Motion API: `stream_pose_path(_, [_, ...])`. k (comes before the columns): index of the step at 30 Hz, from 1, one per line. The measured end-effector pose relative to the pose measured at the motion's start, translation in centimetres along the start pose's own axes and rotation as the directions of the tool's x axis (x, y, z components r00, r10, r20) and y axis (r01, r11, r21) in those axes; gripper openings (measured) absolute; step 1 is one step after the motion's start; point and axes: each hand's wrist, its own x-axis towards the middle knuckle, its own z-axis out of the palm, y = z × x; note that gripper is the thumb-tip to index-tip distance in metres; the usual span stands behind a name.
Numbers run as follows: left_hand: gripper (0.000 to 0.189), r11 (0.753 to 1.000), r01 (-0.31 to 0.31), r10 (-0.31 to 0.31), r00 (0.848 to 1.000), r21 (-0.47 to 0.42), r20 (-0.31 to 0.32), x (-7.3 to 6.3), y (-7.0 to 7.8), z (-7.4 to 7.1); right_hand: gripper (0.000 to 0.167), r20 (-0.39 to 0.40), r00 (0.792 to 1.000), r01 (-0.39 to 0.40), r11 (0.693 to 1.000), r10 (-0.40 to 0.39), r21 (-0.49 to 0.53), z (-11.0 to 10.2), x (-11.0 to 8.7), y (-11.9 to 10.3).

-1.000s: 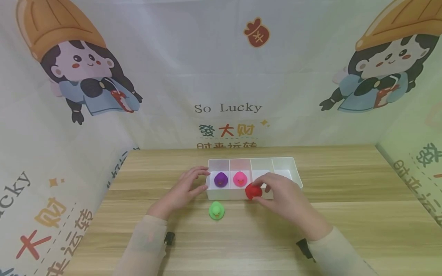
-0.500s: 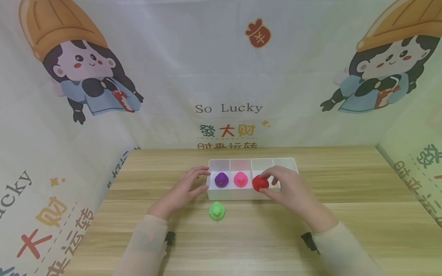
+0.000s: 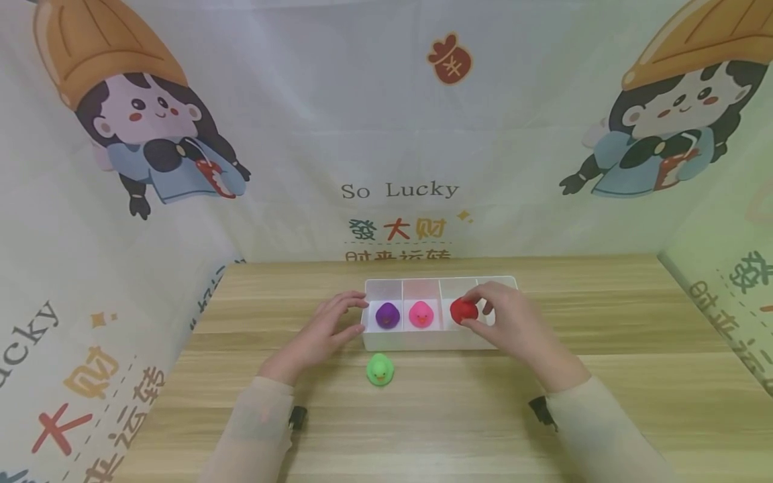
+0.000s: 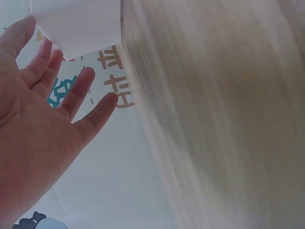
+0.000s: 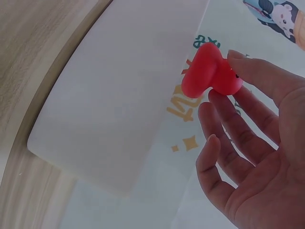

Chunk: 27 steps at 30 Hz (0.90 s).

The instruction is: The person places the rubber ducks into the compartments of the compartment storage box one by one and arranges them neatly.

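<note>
Between thumb and fingers my right hand [image 3: 510, 320] pinches a red rubber duck [image 3: 463, 311], held over the third compartment from the left of a white divided box [image 3: 417, 341]. The right wrist view shows the red duck [image 5: 205, 71] above the box. My left hand [image 3: 323, 329] touches the box's left end with relaxed, spread fingers; in the left wrist view the hand [image 4: 52, 105] is beside the box corner [image 4: 81, 24]. A purple duck [image 3: 387, 315] sits in the first compartment, a pink duck [image 3: 421, 314] in the second. My right hand partly hides the fourth.
On the wooden table [image 3: 386, 436], a green rubber duck [image 3: 380, 369] stands in front of the box, nearer to me. A printed cloth [image 3: 386, 134] hangs behind the table and along both sides.
My right hand has carried the red duck rightward and slightly away from me, from the box's front wall to over the third compartment. The left hand has stayed at the box's left end.
</note>
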Motion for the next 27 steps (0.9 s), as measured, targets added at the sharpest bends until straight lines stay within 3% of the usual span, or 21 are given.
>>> stream_pose_path(27, [0.044, 1.0, -0.007, 0.007, 1.0, -0.011, -0.005, -0.1, 0.2, -0.1, 0.029, 0.073, 0.993, -0.091, 0.996, 0.092, -0.026, 0.9, 1.0, 1.1])
